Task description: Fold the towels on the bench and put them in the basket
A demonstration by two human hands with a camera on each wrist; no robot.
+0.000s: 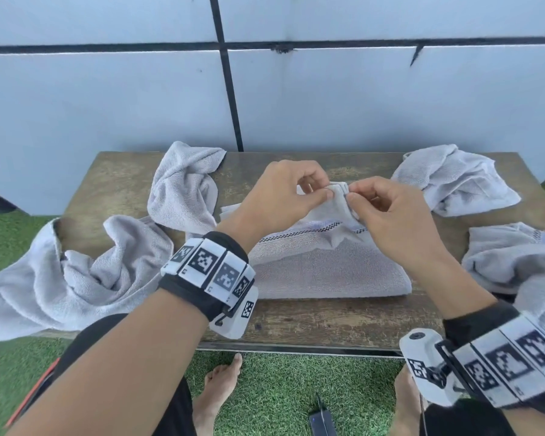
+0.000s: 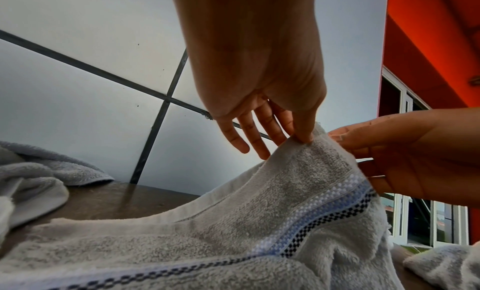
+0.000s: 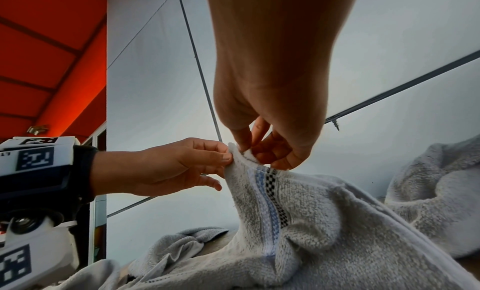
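A grey towel (image 1: 324,272) with a blue and black checked stripe lies partly folded in the middle of the wooden bench (image 1: 312,319). Its far edge is lifted into a peak. My left hand (image 1: 323,195) pinches that peak from the left, thumb against forefinger. My right hand (image 1: 353,198) pinches the same edge from the right, almost touching the left. The left wrist view shows the towel (image 2: 285,202) hanging from my left hand (image 2: 302,139). The right wrist view shows the stripe (image 3: 270,208) running down from my right hand (image 3: 249,152). No basket is in view.
Several crumpled grey towels lie on the bench: one at the back left (image 1: 186,187), one over the left end (image 1: 76,275), one at the back right (image 1: 453,180), one at the right edge (image 1: 516,256). Green turf (image 1: 280,391) and bare feet are below. A grey panelled wall (image 1: 139,99) stands behind.
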